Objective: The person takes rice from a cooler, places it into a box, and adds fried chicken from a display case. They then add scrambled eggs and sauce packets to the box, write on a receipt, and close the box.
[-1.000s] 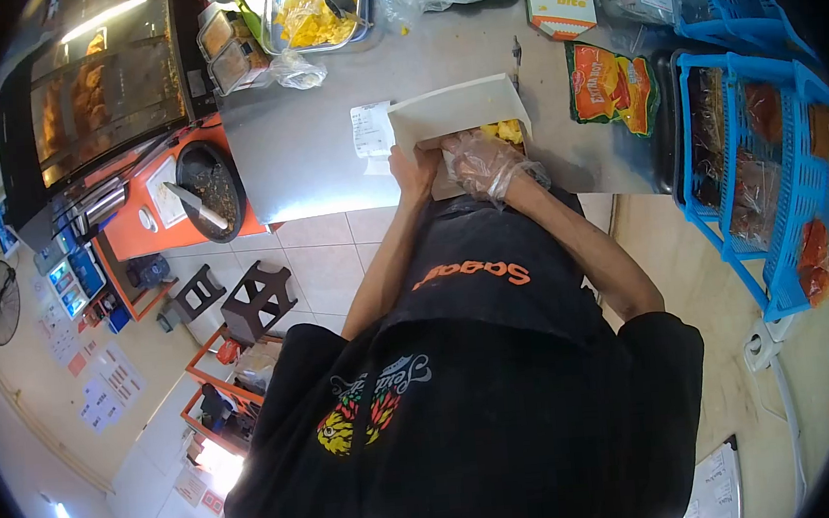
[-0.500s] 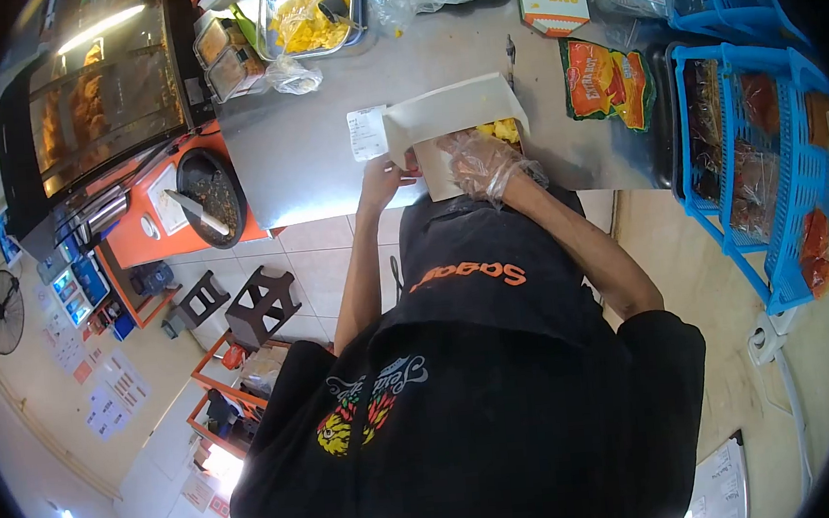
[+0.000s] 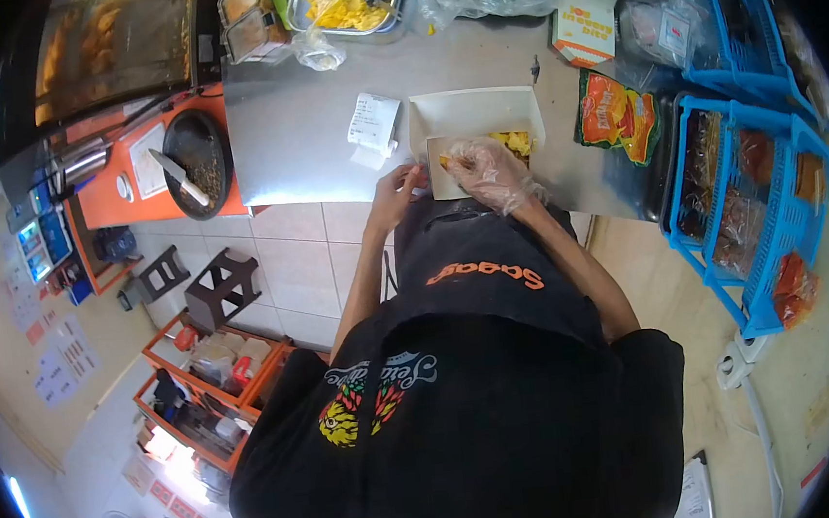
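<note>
An open white cardboard box (image 3: 477, 108) sits near the counter's front edge, its lid raised at the back. Yellow food (image 3: 514, 142) shows in the box's right part. Over the box's left part is my right hand (image 3: 487, 170), in a clear plastic glove, its fingers bent together; what they hold is hard to see. Bare and curled, my left hand (image 3: 398, 198) is beside the box's left wall, with a small reddish bit at its fingertips that I cannot make out. A printed receipt (image 3: 374, 121) lies on the counter just left of the box.
A tray of yellow food (image 3: 356, 5) stands at the back of the steel counter (image 3: 303, 136). On the right are a red-orange sachet (image 3: 616, 117), a printed carton (image 3: 586, 17) and blue baskets (image 3: 759, 203). A knife (image 3: 179, 177) rests across a dark round board at left.
The view has shifted and turned slightly. My right hand has moved toward the left part of the box and its fingers show more. My left hand stays by the box's left side.
</note>
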`<state>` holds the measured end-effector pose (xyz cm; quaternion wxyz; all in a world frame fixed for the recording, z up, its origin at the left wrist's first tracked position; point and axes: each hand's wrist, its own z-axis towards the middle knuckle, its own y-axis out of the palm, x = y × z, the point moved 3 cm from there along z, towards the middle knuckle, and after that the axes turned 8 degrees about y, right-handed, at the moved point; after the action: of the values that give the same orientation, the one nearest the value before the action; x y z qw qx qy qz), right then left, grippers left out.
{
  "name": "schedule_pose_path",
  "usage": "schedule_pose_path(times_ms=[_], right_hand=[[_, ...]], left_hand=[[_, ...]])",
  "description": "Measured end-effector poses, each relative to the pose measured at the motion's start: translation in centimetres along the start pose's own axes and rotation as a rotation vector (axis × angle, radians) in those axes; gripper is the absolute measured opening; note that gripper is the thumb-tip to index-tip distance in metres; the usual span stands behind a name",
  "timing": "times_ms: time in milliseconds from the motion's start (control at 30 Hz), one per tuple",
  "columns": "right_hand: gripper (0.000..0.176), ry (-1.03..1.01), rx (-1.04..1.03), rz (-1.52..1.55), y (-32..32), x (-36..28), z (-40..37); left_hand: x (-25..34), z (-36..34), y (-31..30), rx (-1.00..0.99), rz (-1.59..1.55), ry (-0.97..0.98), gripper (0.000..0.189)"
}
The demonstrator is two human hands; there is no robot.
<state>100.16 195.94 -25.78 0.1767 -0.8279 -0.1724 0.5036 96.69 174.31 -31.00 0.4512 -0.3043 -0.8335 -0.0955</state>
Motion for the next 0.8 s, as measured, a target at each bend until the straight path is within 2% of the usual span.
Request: schedule_pose_path(times_ms=[100,200,300,400,500,600,700,800], right_hand=[[0.029,0.016,0.113,0.052,1.9,0.6,0.9],[0.025,0.285,-0.133,0.045,2.0,2.8,1.7],[0.030,0.338,-0.062,0.622,1.1,3.4,0.5],[0.027,0.356,-0.032,0.514,2.1,4.9,1.6],[0.027,0.449,-0.053,0.807,4.1,3.5,1.6],[0.033,0.311,0.115,-0.062,1.2,1.3,0.8],[0.038,0.097,0.285,-0.044,0.4,1.4,-2.1],[0.032,0.150,0.133,-0.439,1.2,1.3,-3.0]], left_hand=[[-0.2,-0.5,0.7,0.045,-0.141,0.054,0.042],[-0.5,-0.9,0.5,0.066,-0.084,0.152,0.040],[-1.3,-0.8,0.2,0.095,-0.126,0.134,0.039],[-1.7,-0.8,0.2,0.049,-0.129,0.158,0.039],[-1.8,-0.8,-0.2,0.026,-0.044,0.208,0.039],[-1.7,-1.3,-1.7,0.035,-0.047,0.238,0.041],[-1.8,-1.4,-3.7,0.067,-0.063,0.252,0.036],[-0.9,-0.8,-5.0,0.074,0.087,0.266,0.031]])
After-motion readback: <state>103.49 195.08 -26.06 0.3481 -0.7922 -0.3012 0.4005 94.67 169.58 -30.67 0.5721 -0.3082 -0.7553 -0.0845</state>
